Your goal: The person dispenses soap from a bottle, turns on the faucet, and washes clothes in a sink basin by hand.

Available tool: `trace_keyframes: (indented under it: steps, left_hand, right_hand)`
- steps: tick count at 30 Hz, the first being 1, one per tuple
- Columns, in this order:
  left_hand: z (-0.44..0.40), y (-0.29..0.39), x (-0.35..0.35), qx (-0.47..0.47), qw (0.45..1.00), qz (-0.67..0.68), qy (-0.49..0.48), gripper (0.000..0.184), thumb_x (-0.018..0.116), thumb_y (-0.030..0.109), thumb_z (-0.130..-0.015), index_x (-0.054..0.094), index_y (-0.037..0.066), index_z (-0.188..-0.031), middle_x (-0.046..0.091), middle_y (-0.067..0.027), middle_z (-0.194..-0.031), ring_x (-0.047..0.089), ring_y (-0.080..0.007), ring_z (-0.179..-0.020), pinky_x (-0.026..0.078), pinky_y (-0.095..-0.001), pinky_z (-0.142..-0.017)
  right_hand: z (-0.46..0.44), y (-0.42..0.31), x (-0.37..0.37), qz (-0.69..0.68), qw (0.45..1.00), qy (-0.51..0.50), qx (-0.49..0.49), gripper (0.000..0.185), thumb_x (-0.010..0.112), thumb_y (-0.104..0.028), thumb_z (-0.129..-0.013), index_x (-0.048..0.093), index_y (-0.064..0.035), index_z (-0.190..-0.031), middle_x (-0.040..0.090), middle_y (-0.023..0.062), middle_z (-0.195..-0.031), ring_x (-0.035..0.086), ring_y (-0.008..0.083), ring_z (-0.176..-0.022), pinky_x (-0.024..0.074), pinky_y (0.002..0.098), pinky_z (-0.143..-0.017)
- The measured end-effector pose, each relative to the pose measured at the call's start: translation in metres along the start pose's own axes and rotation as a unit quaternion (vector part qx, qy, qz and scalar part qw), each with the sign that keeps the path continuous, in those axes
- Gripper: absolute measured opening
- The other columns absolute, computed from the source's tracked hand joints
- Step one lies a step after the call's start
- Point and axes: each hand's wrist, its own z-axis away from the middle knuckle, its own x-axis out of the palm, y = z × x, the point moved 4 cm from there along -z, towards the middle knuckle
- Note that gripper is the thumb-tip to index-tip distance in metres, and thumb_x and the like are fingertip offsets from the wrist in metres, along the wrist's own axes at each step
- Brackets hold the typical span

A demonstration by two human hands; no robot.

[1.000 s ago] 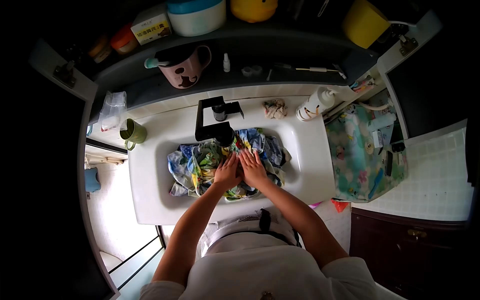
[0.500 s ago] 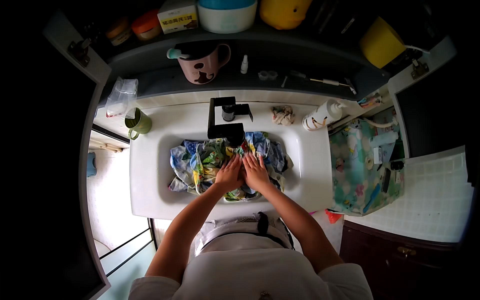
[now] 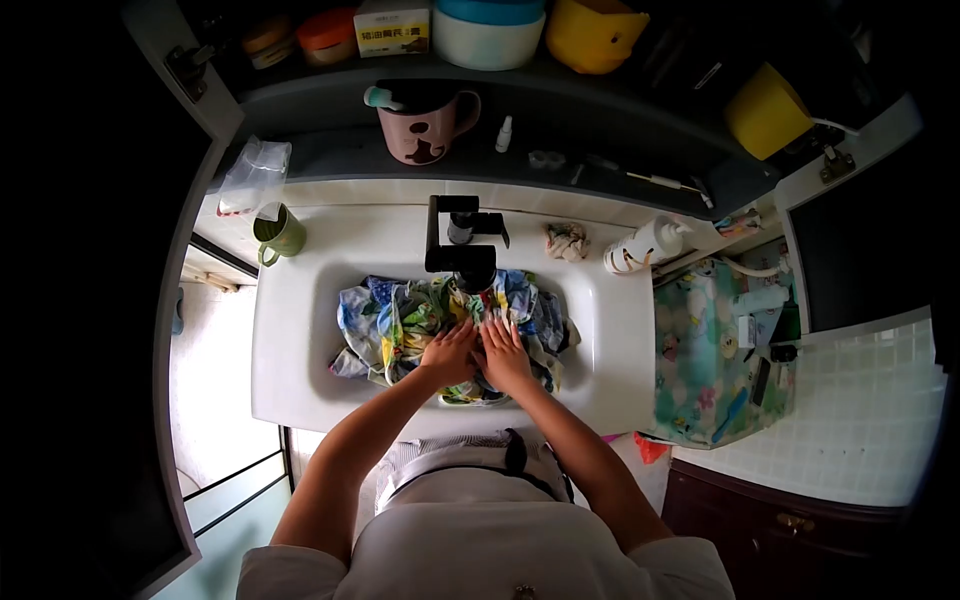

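A colourful patterned cloth (image 3: pixel 410 310) lies bunched up in the white sink (image 3: pixel 325 290). My left hand (image 3: pixel 450 352) rests flat on the middle of it, fingers stretched toward the faucet. Beside it, my right hand (image 3: pixel 503 355) also presses on the cloth with its fingers slightly spread. The two hands are close together, with neither one gripping anything. Just beyond the fingertips hangs the black faucet (image 3: pixel 462 258), over the cloth's back edge.
Behind the sink are a green cup (image 3: pixel 279 236), a crumpled rag (image 3: pixel 567 241) and a white pump bottle (image 3: pixel 643 246). A dark shelf (image 3: pixel 330 150) above holds a pink mug (image 3: pixel 418 133). A patterned cover (image 3: pixel 700 340) with small items lies right.
The view has shifted, so the shelf items appear further right. Both hands remain on the cloth, with the right hand's fingers a little more spread than before.
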Motion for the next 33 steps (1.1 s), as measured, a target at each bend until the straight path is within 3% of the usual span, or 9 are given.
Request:
trace_keyframes:
  steps: [9,12,14,16,18,19,23,26,33]
  left_hand:
    - [-0.009,-0.006,0.006,-0.006,1.0,-0.015,0.024,0.078,0.055,0.043,-0.076,0.03,0.008,-0.142,0.028,-0.0135,-0.148,0.031,-0.0253,-0.135,0.023,-0.0391,-0.112]
    - [-0.012,0.0,-0.006,-0.027,0.998,0.025,-0.042,0.078,0.059,0.036,-0.075,0.03,0.008,-0.142,0.028,-0.0135,-0.148,0.032,-0.0273,-0.134,0.023,-0.0399,-0.111]
    - [-0.019,0.002,-0.021,-0.022,0.999,0.045,-0.021,0.081,0.063,0.034,-0.075,0.028,0.007,-0.143,0.021,-0.0137,-0.15,0.023,-0.0273,-0.138,0.018,-0.0405,-0.113]
    - [-0.026,0.015,-0.039,0.013,1.0,0.01,0.021,0.084,0.066,0.034,-0.074,0.027,0.006,-0.143,0.016,-0.014,-0.152,0.016,-0.0275,-0.141,0.015,-0.0414,-0.114]
    - [-0.028,0.033,-0.056,0.08,0.99,-0.083,0.082,0.087,0.069,0.035,-0.074,0.027,0.005,-0.143,0.013,-0.0143,-0.153,0.011,-0.0278,-0.142,0.014,-0.0424,-0.114]
    - [-0.035,0.03,-0.045,0.116,0.981,-0.143,0.056,0.102,0.07,0.052,-0.067,0.024,0.001,-0.143,0.01,-0.0161,-0.153,0.007,-0.0298,-0.142,0.012,-0.0452,-0.114]
    - [-0.043,0.016,-0.003,0.092,0.969,-0.212,0.085,0.12,0.064,0.069,-0.057,0.02,-0.001,-0.144,0.009,-0.0186,-0.152,0.007,-0.0338,-0.141,0.009,-0.0481,-0.113]
    - [-0.049,0.013,0.008,0.049,0.982,-0.18,0.035,0.1,0.055,0.057,-0.072,0.017,0.001,-0.145,0.002,-0.0173,-0.154,0.0,-0.0335,-0.142,0.006,-0.049,-0.113]
    - [-0.07,-0.007,0.032,0.0,0.985,-0.146,-0.097,0.083,0.045,0.045,-0.081,0.016,0.002,-0.146,-0.005,-0.0165,-0.154,-0.011,-0.0358,-0.141,-0.006,-0.0517,-0.112]
  right_hand:
    - [-0.027,0.002,0.008,0.066,0.998,-0.02,0.01,0.062,0.049,-0.029,-0.088,0.03,-0.0001,-0.14,0.031,0.0153,-0.146,0.019,0.0279,-0.14,0.0121,0.047,-0.113]
    - [-0.019,0.0,-0.005,-0.018,1.0,-0.011,0.017,0.063,0.049,-0.031,-0.089,0.029,0.0002,-0.14,0.03,0.0165,-0.146,0.019,0.0288,-0.14,0.0158,0.0486,-0.112]
    - [-0.018,-0.007,-0.048,-0.224,0.972,-0.039,0.05,0.066,0.049,-0.032,-0.089,0.027,0.0,-0.141,0.027,0.0176,-0.147,0.019,0.0304,-0.14,0.0177,0.0495,-0.111]
    - [-0.016,0.001,-0.063,-0.239,0.969,0.006,0.054,0.068,0.05,-0.033,-0.089,0.025,-0.0004,-0.142,0.024,0.0188,-0.148,0.018,0.0321,-0.14,0.0195,0.0502,-0.11]
    - [-0.014,0.015,-0.058,-0.063,0.989,0.126,0.034,0.069,0.05,-0.032,-0.088,0.022,-0.0012,-0.143,0.02,0.0201,-0.149,0.017,0.0337,-0.14,0.0214,0.0506,-0.109]
    - [-0.016,0.019,-0.05,-0.041,0.993,0.11,0.022,0.072,0.052,-0.033,-0.086,0.023,0.0003,-0.143,0.017,0.021,-0.15,0.015,0.0339,-0.14,0.0173,0.0514,-0.11]
    - [-0.017,0.017,-0.015,0.051,0.992,0.112,0.015,0.076,0.053,-0.035,-0.083,0.025,0.0069,-0.14,0.017,0.02,-0.151,0.014,0.0312,-0.141,0.007,0.0542,-0.111]
    - [-0.019,0.02,-0.005,0.077,0.992,0.099,0.03,0.075,0.047,-0.035,-0.086,0.021,0.0075,-0.141,0.013,0.0217,-0.151,0.009,0.032,-0.142,0.0024,0.0559,-0.111]
    - [-0.031,0.033,0.027,0.056,0.995,0.064,0.045,0.076,0.041,-0.039,-0.087,0.018,0.0061,-0.143,0.006,0.0214,-0.152,0.0,0.0348,-0.142,-0.0035,0.0602,-0.109]
